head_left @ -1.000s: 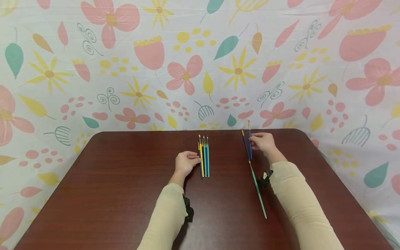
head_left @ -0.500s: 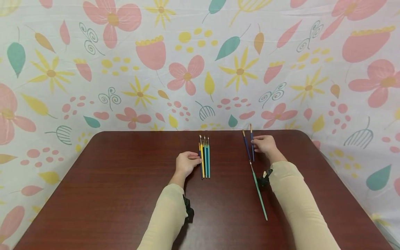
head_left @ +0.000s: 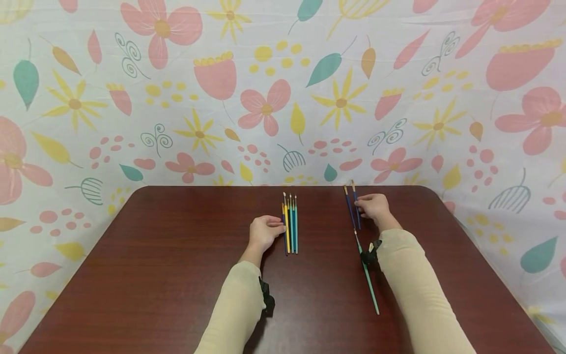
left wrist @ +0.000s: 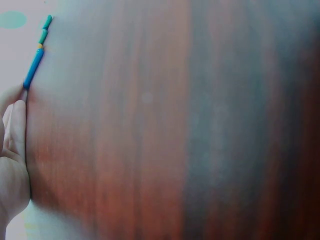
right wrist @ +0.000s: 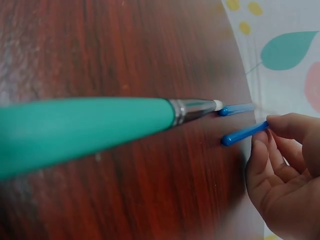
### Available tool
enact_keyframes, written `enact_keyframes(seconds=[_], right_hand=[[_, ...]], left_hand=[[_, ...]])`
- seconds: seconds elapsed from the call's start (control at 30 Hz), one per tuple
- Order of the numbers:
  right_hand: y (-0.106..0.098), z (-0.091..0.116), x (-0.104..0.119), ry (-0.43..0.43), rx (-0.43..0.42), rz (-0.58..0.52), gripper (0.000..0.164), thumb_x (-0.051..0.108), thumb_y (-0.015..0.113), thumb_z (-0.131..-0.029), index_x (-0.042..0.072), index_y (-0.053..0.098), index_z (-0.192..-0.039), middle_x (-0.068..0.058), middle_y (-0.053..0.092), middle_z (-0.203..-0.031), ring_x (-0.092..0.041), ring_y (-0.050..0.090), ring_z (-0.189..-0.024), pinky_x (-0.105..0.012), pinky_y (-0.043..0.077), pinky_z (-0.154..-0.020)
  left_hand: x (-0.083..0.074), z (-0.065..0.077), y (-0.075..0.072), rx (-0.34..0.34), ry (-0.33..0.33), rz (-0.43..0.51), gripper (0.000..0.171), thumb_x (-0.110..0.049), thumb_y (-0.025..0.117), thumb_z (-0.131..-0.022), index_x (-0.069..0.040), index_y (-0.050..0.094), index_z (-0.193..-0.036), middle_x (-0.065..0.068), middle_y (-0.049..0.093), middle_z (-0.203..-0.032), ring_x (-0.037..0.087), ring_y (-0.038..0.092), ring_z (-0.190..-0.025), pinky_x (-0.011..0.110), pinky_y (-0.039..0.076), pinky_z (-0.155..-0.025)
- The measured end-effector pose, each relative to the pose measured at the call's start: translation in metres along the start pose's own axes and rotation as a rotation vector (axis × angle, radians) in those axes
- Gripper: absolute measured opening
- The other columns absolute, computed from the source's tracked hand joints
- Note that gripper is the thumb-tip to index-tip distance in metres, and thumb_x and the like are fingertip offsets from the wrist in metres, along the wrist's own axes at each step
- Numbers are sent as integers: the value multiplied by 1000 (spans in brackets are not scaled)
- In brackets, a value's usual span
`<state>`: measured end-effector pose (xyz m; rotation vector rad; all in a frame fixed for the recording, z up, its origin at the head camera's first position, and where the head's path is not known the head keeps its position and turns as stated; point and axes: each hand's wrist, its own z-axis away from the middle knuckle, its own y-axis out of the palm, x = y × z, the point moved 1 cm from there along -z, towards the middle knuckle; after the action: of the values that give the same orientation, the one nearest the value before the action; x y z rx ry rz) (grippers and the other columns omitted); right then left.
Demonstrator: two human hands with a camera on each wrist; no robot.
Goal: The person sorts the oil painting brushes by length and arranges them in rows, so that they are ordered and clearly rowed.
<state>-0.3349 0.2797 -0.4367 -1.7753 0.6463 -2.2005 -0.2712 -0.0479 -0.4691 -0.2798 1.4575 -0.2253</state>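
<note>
My left hand is at the left side of a row of paintbrushes, its thumb and fingers pinching the dark blue paintbrush at that end. A yellow paintbrush and several teal and blue paintbrushes lie beside it, bristles pointing away. My right hand pinches a blue paintbrush between thumb and fingers; in the right wrist view the handle end of this blue paintbrush sticks out from the fingertips. Just left of it lies another blue paintbrush, slanted almost alike.
A long green paintbrush lies slanted below the two blue ones, its white tip close to their handle ends and partly under the right wrist's camera. The dark wooden table meets a flowered cloth at its back edge.
My right hand has brought its blue paintbrush slightly nearer and lower, and the brush has tilted to lie nearly parallel to the other blue one. The left hand has stayed in place.
</note>
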Motion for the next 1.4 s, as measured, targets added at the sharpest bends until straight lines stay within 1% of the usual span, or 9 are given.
enact_keyframes(seconds=[0.23,0.53,0.8,0.9,1.1,1.2,1.27,1.3,1.4], right_hand=[[1,0,-1,10,-30,16,36,11,59,-90,-8,59,-121,-2,64,-72,-6,58,-60,-21,52,-55],[4,-6,-2,7,-39,66,34,12,60,-90,-6,62,-118,-3,65,-73,-7,59,-60,-24,54,-56],[8,-7,0,-7,-53,116,31,11,61,-89,-7,64,-114,-2,64,-68,-7,57,-57,-24,53,-55],[9,-5,2,-8,-58,143,30,11,61,-89,-7,64,-113,-6,66,-72,-7,57,-56,-24,53,-54],[10,-6,3,-14,-70,215,29,13,60,-90,-6,66,-111,-20,66,-96,-9,58,-55,-24,54,-53],[11,-5,4,-21,-71,246,28,15,59,-91,-5,66,-110,-24,64,-104,-11,59,-56,-25,54,-55],[11,-4,4,-33,-71,262,28,15,58,-92,-5,66,-110,-24,64,-104,-12,61,-58,-26,55,-56],[12,-3,5,-37,-86,264,26,14,58,-91,-4,68,-107,-23,66,-98,-13,61,-57,-26,55,-55],[12,-3,5,-41,-84,275,25,14,57,-91,-4,68,-106,-20,67,-94,-14,62,-57,-27,55,-56]], left_hand=[[1,-1,1,-2,2,6,27,-18,78,-78,-7,71,-102,7,73,-98,18,69,-90,29,57,-72],[1,-2,1,-7,8,3,27,-17,79,-77,-8,71,-101,7,73,-97,17,69,-88,28,57,-70],[1,-2,1,0,2,6,26,-18,78,-78,-8,71,-102,7,73,-98,17,69,-88,29,57,-71],[1,-1,1,4,-3,13,26,-17,78,-78,-8,70,-102,7,73,-98,17,70,-88,29,57,-71],[1,-1,1,11,-7,42,28,-16,78,-78,-7,70,-103,8,73,-98,18,70,-87,29,57,-72],[1,-1,1,10,-1,41,27,-16,78,-78,-7,70,-103,8,73,-98,18,70,-87,30,57,-71],[2,-1,1,8,4,37,27,-17,78,-78,-6,70,-103,9,73,-98,18,70,-87,30,57,-71],[2,-1,1,7,5,34,27,-17,78,-78,-6,70,-103,9,73,-98,18,70,-87,30,57,-71],[2,-1,1,8,-1,34,28,-17,78,-78,-6,70,-103,8,73,-98,18,70,-87,30,57,-71]])
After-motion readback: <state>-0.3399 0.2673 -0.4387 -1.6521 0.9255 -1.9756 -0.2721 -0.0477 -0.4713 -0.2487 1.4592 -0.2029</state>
